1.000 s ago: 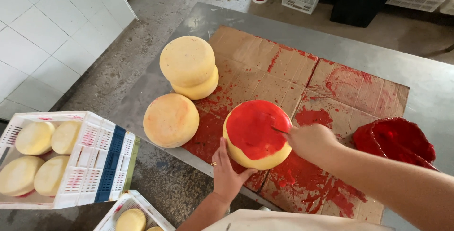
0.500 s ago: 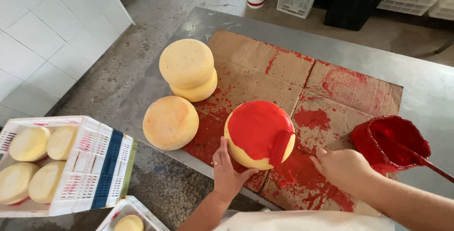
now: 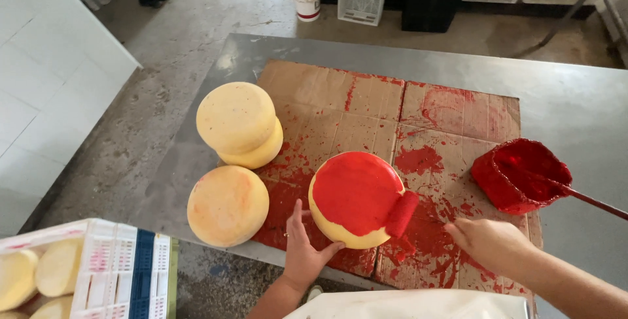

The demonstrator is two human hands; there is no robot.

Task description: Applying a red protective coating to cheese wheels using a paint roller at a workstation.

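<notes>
Left hand (image 3: 304,253) open, steadying the cheese wheel (image 3: 356,198) on red-splashed cardboard (image 3: 366,106), right hand (image 3: 490,244) closed on the roller (image 3: 402,214) at its side; wet coating could smear onto steadying fingers or wheel slip.

Round yellow cheese wheel (image 3: 356,198), top coated red, lies flat on stained cardboard (image 3: 366,106).
</notes>
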